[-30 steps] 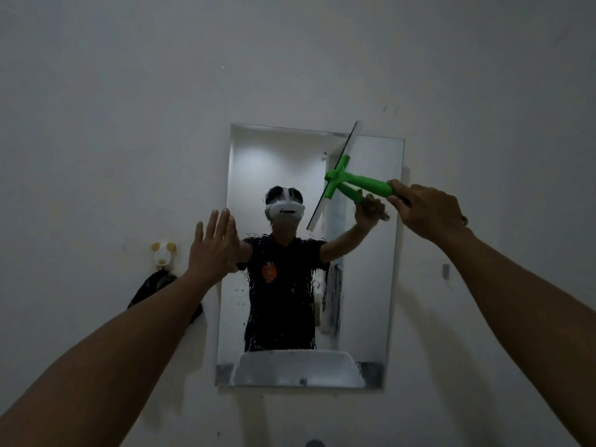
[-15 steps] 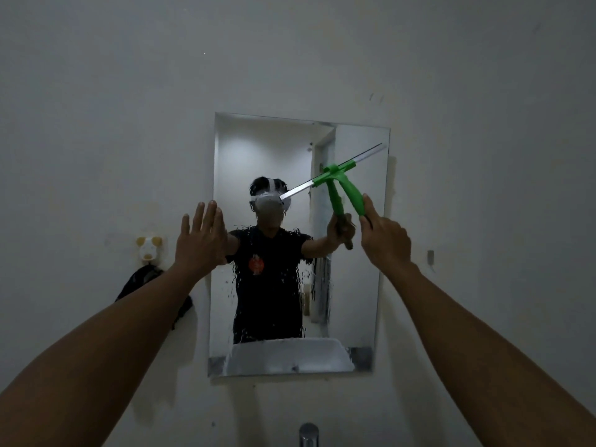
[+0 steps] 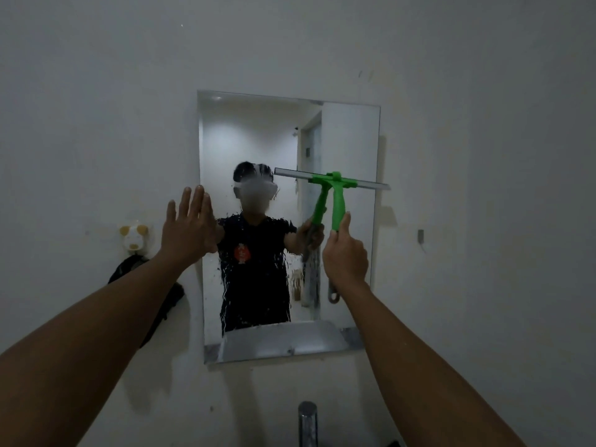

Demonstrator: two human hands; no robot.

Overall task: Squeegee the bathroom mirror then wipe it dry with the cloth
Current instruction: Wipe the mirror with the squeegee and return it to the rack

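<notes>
Faucet (image 3: 307, 422) at 6 o'clock: cut by bottom edge. Dark cloth (image 3: 167, 304) at 9 o'clock: partly behind left forearm. Squeegee (image 3: 335, 188) handle end: buried in right hand (image 3: 345, 258). Both arms: cut off at frame edges.

Green squeegee (image 3: 337, 188) against wet mirror (image 3: 258, 130)

We face a plain white wall (image 3: 483, 91), dimly lit. We see an animal-shaped hook (image 3: 134, 241) and a chrome tap (image 3: 307, 421).

Mirror (image 3: 258, 140) on wall (image 3: 483, 124). Squeegee (image 3: 335, 188) before mirror's right half, blade level. Hook (image 3: 134, 240) left of mirror; tap (image 3: 307, 421) below it.
</notes>
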